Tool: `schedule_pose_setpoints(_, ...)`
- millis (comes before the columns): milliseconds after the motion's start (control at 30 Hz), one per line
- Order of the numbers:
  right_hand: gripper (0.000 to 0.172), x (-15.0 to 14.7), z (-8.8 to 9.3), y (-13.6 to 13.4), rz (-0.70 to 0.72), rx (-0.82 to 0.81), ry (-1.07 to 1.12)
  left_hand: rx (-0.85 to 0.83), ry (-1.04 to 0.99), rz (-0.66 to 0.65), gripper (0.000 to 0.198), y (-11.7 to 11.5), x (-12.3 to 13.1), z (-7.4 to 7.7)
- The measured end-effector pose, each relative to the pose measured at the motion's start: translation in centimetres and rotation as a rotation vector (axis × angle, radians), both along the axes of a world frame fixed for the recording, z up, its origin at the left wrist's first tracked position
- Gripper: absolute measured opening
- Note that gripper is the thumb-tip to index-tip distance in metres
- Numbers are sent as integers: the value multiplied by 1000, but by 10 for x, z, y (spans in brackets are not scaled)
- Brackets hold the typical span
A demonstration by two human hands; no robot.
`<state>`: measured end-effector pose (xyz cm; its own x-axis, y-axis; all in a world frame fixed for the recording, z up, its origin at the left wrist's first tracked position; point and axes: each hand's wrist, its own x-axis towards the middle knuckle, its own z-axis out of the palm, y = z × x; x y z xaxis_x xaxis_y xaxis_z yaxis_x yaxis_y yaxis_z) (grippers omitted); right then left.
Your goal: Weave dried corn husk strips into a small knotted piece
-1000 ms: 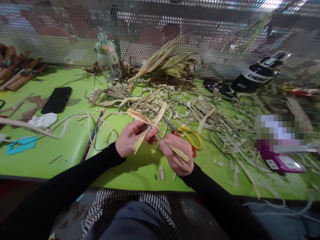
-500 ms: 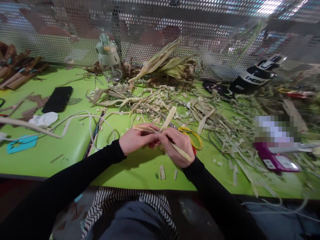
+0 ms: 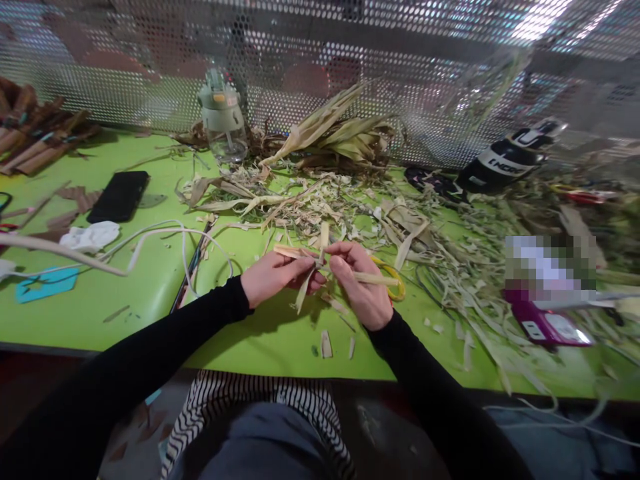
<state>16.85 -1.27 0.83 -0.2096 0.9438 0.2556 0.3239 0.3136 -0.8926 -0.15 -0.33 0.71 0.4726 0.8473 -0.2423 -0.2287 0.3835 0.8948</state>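
Left hand (image 3: 273, 275), right hand (image 3: 367, 297) — gripping husk strips (image 3: 303, 291), green table (image 3: 285, 347)

The husk strips (image 3: 324, 241) in the left hand (image 3: 280, 275) and right hand (image 3: 364, 288) look dry, matt and papery. Just beside the right hand, a yellow scissor handle (image 3: 402, 287) looks like smooth plastic. Under both hands the worktop (image 3: 280, 347) is smooth with a soft sheen; beyond them stands a perforated, metallic panel (image 3: 175, 40).
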Motion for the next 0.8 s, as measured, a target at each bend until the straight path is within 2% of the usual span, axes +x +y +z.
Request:
schedule_pose_setpoints(67, 26, -1, -1, 2, -32, -56, 54, -4, 9, 5, 18, 0, 3, -3)
schedule_pose_setpoints(167, 24, -4, -4, 2, -70, -141, 177, 95, 14, 15, 23, -1, 7, -10)
schedule_pose_setpoints(300, 25, -7, -9, 0, 34, -264, 228, 243, 108, 120, 23, -1, 7, -15)
schedule_pose_setpoints(400, 28, -8, -12, -1, 24, -202, 177, 350, 243, 199, 22, -1, 3, -14)
schedule_pose_setpoints(533, 23, -10, -13, 0, -21, -91, 114, 611, 512, 280, 18, -3, -2, -9)
schedule_pose_setpoints(600, 21, -10, -12, 0, 9, -114, 108, 600, 501, 288, 15, -4, -1, -6)
schedule_pose_setpoints(733, 22, -10, -11, -1, 54, -170, 196, 392, 295, 229, 14, -5, 2, -4)
schedule_pose_setpoints(800, 24, -10, -11, -2, 30, -159, 196, 392, 276, 242, 14, -5, 2, -3)
